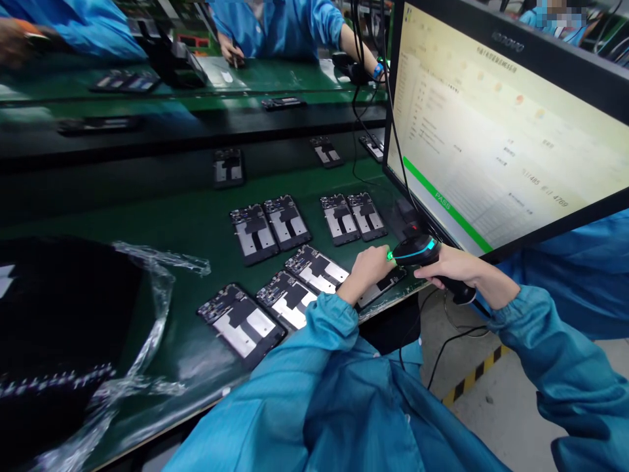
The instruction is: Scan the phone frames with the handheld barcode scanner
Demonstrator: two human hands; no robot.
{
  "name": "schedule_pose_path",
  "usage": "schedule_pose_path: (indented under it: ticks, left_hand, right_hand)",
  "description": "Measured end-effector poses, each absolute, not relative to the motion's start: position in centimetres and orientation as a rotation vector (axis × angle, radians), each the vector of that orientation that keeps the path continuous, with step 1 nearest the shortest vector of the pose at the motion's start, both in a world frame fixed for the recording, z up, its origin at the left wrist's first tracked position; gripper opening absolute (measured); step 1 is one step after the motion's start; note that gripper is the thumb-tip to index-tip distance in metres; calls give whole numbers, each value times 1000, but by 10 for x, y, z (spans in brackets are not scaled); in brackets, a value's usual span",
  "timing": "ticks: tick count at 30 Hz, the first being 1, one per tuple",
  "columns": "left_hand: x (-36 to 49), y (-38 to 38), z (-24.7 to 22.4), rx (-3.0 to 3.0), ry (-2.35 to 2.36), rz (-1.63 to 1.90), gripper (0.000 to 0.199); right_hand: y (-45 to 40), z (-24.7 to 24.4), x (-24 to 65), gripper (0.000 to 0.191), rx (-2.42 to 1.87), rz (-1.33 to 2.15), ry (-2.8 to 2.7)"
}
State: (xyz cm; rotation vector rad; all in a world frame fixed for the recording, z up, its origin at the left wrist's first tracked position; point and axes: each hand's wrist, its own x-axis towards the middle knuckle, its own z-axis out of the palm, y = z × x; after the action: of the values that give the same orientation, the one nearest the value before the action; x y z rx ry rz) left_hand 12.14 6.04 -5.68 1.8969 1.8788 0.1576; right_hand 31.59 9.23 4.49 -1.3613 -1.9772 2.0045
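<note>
My right hand is wrapped round the grip of a black barcode scanner with a lit blue strip. The scanner's nose points left at my left hand, and green light falls on its fingertips. My left hand looks closed, seen from the back; whatever is in its fingers is hidden. Beneath it, at the bench edge, lies an opened phone, partly covered by the hand. Left of that are more opened phones with bare boards and silver plates: one beside my wrist, another partly behind my sleeve, and a third.
A monitor showing a green PASS bar stands at the right. Several opened phones lie farther back on the green bench. A black sheet with clear plastic film covers the left. Co-workers in blue sit opposite; cables hang beside the monitor.
</note>
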Motion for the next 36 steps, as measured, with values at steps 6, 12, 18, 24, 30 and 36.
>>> schedule_pose_path:
  ticks: [6, 12, 18, 24, 30, 36]
  left_hand:
    - [121, 61, -59, 1907, 1880, 154, 30]
    - [121, 60, -57, 1914, 1871, 178, 33]
    - [124, 61, -54, 1872, 1877, 236, 36]
    - [85, 54, -56, 1628, 1358, 485, 79]
    - [82, 39, -62, 1808, 1322, 603, 96]
    - [109, 35, -68, 2133, 1749, 493, 48]
  right_hand:
    - [86, 52, 315, 30, -1397, 1982, -1948]
    - [80, 49, 320, 30, -1388, 1966, -1932]
    - [80, 48, 325, 28, -1367, 1952, -1849]
    - [66, 15, 342, 30, -1419, 1869, -1499]
    - [29, -39, 330, 57, -1253, 1936, -1219]
    - [44, -50, 316, 50, -1136, 1957, -1228]
